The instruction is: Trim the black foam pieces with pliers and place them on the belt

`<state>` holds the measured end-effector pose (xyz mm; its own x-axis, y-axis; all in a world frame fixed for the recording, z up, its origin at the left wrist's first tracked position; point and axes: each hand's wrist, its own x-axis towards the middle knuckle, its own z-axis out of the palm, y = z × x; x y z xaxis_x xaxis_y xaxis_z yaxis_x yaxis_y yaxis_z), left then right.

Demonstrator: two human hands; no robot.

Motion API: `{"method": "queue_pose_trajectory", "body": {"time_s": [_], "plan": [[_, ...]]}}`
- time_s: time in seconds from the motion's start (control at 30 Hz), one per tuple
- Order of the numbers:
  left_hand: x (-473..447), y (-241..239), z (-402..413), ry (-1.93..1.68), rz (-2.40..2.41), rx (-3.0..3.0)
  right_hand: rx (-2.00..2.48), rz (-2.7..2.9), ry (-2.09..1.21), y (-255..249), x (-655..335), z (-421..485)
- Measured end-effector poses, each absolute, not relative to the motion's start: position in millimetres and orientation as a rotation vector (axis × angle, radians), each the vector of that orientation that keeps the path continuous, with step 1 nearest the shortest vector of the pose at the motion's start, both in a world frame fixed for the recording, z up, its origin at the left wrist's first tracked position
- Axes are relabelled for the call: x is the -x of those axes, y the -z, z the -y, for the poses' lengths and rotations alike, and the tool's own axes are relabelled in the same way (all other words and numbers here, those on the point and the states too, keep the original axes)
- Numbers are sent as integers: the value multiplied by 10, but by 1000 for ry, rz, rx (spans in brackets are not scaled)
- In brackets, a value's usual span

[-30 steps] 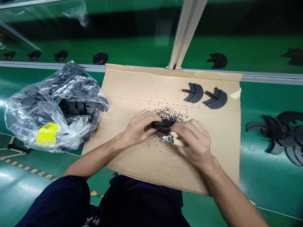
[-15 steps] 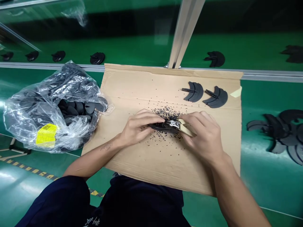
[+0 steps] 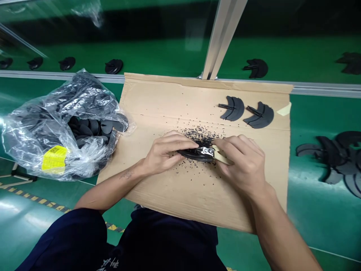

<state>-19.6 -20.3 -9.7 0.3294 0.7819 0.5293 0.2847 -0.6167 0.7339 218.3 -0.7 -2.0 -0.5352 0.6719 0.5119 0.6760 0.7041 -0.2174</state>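
From where I stand, the left hand point(image 3: 166, 152) has the black plastic part point(image 3: 194, 155) pinched at its near end, thumb below and fingers above, while the right hand point(image 3: 242, 162) is wrapped round the pale handles of the small nippers point(image 3: 207, 151), whose metal head meets the part's top side; whether the blades are closed I can't tell. The part sits over the middle of the cardboard sheet point(image 3: 169, 199) on the green tabletop point(image 3: 310, 222), among scattered black clippings point(image 3: 197, 133); I can't make out whether it rests on the board. I'd judge it light and fairly stiff, a thin moulding that shouldn't bend much under a pinch, though its smooth skin could slip or twist. Going by the two fan-shaped pieces, one point(image 3: 232, 108) beside the other point(image 3: 261, 115) at the sheet's far right, the broad curved blade looks the surest hold; the slim stem seems likelier to snap if levered. Gripping the end away from the nippers, as here, keeps the fingertips clear of the metal.
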Motion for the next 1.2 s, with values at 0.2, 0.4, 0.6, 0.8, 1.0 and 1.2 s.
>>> {"method": "queue_pose_trajectory", "body": {"time_s": [0.2,0.4,0.6,0.8,1.0,1.2], "plan": [[214,112,207,-1236,-924,-2117,1011,2351,174,-2,-2175,18],[235,130,205,-1235,-882,-2153,987,2388,252,-27,-2181,30],[213,161,211,-1283,-846,-2075,967,2372,301,-48,-2158,45],[205,138,219,-1270,-838,-2068,1008,2339,4,5,-2173,79],[206,79,246,-1167,-905,-2024,1138,2354,122,63,-2164,38],[177,121,273,-1117,-1087,-1568,1146,2353,180,51,-2164,4]]}}
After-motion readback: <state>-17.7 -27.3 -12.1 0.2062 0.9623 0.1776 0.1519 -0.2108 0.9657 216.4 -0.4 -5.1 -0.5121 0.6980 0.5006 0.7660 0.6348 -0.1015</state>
